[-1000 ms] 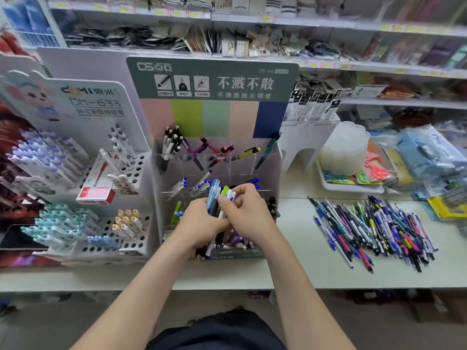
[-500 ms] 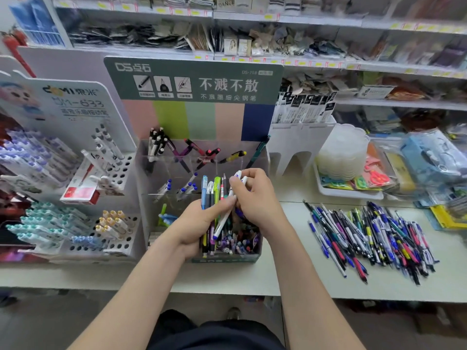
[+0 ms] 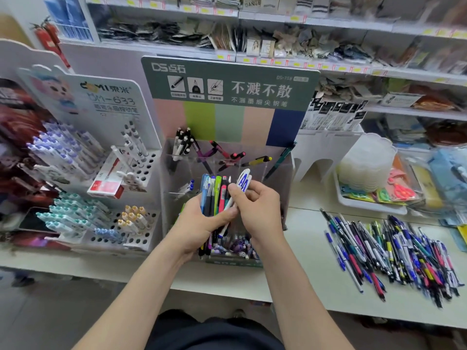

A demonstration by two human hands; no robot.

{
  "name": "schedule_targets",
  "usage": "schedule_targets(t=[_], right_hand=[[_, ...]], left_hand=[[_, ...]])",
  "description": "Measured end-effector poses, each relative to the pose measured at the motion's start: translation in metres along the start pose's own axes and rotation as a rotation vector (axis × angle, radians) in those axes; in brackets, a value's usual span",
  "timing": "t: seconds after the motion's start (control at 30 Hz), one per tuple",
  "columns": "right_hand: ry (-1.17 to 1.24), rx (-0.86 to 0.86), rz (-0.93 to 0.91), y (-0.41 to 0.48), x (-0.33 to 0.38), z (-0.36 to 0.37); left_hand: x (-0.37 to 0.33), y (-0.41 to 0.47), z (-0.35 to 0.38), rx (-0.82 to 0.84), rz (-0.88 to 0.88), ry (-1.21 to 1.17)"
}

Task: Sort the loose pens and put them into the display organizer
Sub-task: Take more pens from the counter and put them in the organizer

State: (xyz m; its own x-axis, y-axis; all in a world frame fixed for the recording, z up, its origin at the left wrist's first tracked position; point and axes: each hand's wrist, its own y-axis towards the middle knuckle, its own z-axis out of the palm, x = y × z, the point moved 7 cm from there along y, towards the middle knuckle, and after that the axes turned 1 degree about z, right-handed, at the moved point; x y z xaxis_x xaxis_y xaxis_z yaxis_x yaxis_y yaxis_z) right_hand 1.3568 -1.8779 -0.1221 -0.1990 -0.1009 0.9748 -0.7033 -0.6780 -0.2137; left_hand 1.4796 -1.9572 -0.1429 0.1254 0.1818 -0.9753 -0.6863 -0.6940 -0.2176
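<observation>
Just above the organizer's front, a bundle of pens is gripped upright in the left hand's curled fingers so that one white pen can be pinched apart by the right hand, probably for sorting, while the loose pile lies to the organizer's right.

The display organizer is a clear, compartmented box with a green header card, standing upright on the desk. Its rear compartments hold a few leaning pens (black-and-white, magenta, yellow-black, teal). A mixed bundle stands upright in the left hand, over the organizer's front. The right hand pinches white-and-blue pens against the bundle. The loose pens lie heaped on the desk, well right of the organizer.
</observation>
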Motion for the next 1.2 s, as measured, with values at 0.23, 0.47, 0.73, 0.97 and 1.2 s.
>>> schedule_targets(t=[0.23, 0.47, 0.73, 0.97, 1.2], right_hand=[[-0.364, -0.010, -0.315, 0.004, 0.027, 0.042], [-0.989, 0.351, -0.083, 0.020, 0.021, 0.094], [-1.539, 0.481, -0.227, 0.053, 0.036, 0.148], [-1.541, 0.416, -0.330, 0.058, 0.035, 0.154], [-0.803, -0.019, -0.433, 0.003, 0.040, 0.104]], left_hand=[[-0.005, -0.007, -0.065, -0.268, 0.021, -0.037], [-0.009, -0.017, -0.117, -0.350, 0.090, 0.086], [0.001, -0.020, -0.133, -0.263, 0.054, 0.048], [-0.001, -0.019, -0.135, -0.164, 0.017, -0.063], [-0.003, -0.014, -0.121, -0.047, -0.022, -0.166]])
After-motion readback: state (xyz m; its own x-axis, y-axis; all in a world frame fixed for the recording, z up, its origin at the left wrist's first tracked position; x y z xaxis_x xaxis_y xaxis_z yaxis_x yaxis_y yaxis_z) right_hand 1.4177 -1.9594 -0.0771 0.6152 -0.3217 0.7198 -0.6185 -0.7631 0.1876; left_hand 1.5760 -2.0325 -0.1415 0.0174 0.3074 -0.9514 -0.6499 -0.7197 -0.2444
